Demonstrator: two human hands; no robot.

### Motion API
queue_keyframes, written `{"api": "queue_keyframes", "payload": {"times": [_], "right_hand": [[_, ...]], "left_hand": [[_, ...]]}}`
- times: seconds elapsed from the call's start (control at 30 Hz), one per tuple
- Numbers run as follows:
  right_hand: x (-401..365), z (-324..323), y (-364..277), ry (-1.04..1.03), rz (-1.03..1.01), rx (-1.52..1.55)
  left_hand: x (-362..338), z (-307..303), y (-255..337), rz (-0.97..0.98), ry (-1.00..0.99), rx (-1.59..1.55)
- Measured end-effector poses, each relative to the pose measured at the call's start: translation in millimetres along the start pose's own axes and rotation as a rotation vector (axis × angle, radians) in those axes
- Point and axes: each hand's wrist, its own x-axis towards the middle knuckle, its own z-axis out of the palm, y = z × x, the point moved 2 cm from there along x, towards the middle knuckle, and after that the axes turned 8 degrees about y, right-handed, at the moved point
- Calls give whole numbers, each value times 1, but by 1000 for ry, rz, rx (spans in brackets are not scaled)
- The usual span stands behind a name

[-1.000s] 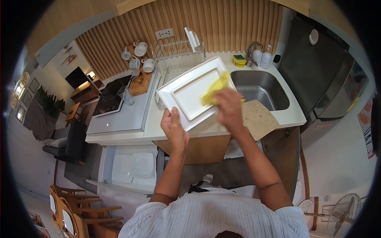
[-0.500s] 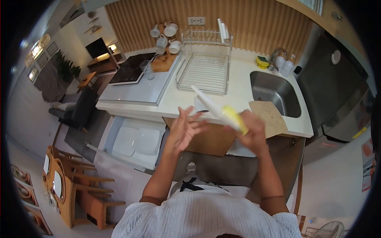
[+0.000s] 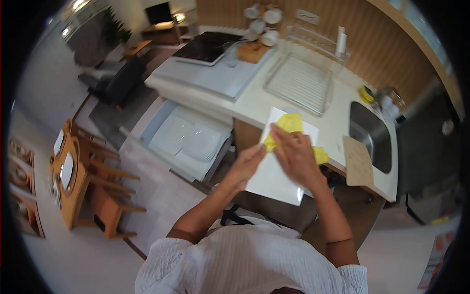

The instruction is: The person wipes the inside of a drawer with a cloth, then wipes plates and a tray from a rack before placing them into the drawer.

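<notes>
A white rectangular plate [image 3: 276,183] is held tilted in front of me, just off the counter's front edge. My left hand [image 3: 246,168] is closed on its left edge. A yellow cloth [image 3: 291,122] lies bunched on the plate's upper face, with one end hanging past the right edge. My right hand [image 3: 299,158] presses the cloth against the plate, its fingers bent over the fabric. More white plates [image 3: 171,134] lie in the open drawer [image 3: 211,171] to the left of my hands.
A wire dish rack [image 3: 297,84] stands on the counter [image 3: 249,105]. On the right, a light cutting board [image 3: 357,161] overhangs the counter edge beside the sink [image 3: 363,139]. Cooktop [image 3: 205,48], clear glass [image 3: 231,59] and hanging mugs [image 3: 269,36] are farther back.
My left hand went from open and empty to gripping the plate. The plate turned its broad face toward me, and my right hand spread the cloth over it. The view swung round.
</notes>
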Motion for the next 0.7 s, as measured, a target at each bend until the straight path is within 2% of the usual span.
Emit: {"api": "queue_keyframes", "payload": {"times": [0.03,0.1,0.23,0.3,0.37,0.43,0.5,0.57,0.63,0.7], "right_hand": [[7,10,3,2,10,-20],[21,35,5,21,29,14],[40,99,5,-21,104,-22],[44,138,22,-32,210,-125],[45,173,39,-76,262,1],[29,219,49,11,409,182],[27,249,19,-163,844,233],[24,284,-15,-277,913,326],[20,322,-52,-306,821,404],[14,345,-91,-304,750,541]], "left_hand": [[-7,-5,1,-1,51,8],[-8,-29,-8,-66,5,-76],[-1,-108,-20,-74,86,49],[-5,-159,-12,-184,148,54],[-19,-196,39,-270,296,-118],[-9,-267,57,-322,490,-87],[13,-344,62,-322,598,-184],[47,-415,65,-369,702,-199],[88,-474,64,-366,730,-319],[137,-524,53,-293,761,-261]]}}
